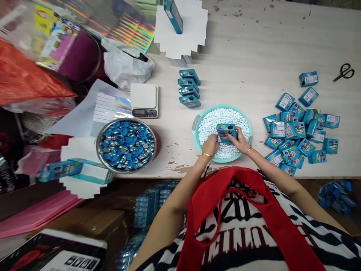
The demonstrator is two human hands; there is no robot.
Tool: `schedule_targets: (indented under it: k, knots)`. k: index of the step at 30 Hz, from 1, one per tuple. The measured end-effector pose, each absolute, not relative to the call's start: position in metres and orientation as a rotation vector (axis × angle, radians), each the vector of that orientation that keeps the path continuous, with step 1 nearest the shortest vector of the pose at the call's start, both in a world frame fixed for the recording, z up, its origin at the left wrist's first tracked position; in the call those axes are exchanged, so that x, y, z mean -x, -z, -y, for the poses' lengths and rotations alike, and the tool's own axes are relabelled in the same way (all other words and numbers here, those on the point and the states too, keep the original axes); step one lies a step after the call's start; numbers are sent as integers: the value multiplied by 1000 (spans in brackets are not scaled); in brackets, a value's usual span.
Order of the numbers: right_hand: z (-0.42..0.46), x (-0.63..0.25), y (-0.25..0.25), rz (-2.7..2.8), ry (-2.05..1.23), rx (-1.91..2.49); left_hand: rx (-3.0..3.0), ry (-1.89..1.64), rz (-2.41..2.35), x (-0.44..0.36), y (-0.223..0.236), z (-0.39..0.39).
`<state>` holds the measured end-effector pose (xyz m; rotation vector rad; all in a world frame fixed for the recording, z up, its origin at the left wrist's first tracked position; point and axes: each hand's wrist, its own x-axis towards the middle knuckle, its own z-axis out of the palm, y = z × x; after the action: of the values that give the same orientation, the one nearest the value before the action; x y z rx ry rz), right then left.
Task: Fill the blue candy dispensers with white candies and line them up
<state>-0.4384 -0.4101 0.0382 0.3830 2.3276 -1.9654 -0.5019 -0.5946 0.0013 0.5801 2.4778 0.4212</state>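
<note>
My right hand (241, 141) grips the right side of a small blue candy box (225, 131) with a dark round hole in its top. The box is held over a mint-green basin (196, 138) full of small white candies (214, 117). Just left of the box, my left hand (211, 145) is closed low over the candies, its fingertips close to the box's edge. What it holds, if anything, is hidden. Behind the basin stand several similar boxes (189, 101) in a row, with round holes on top; white candies show in one.
Blue boxes (293, 130) lie piled at right, with scissors (343, 72) beyond. At left are a metal bowl of blue caps (126, 145), a white scale (144, 98) and a white plastic bag (126, 67). A stack of white card sheets (194, 28) carries an upright blue box.
</note>
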Motion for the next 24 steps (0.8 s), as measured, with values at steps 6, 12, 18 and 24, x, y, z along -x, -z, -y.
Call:
schedule_targets:
  k: [6,12,18,24]
  knots:
    - [394,422,-56,-2517,2037,-615,-680,-605,-2420,511,-12,620]
    - [355,397,-70,-2866,1688,-554,-936,-830,-2394,523,-69,639]
    - [363,395,-68,-3074,1425,-212,-1197,-688,-2323,536,-139,626]
    - [382,400,-64,-3078,1345,-103,-1273,-104,-2335,545,-191,600]
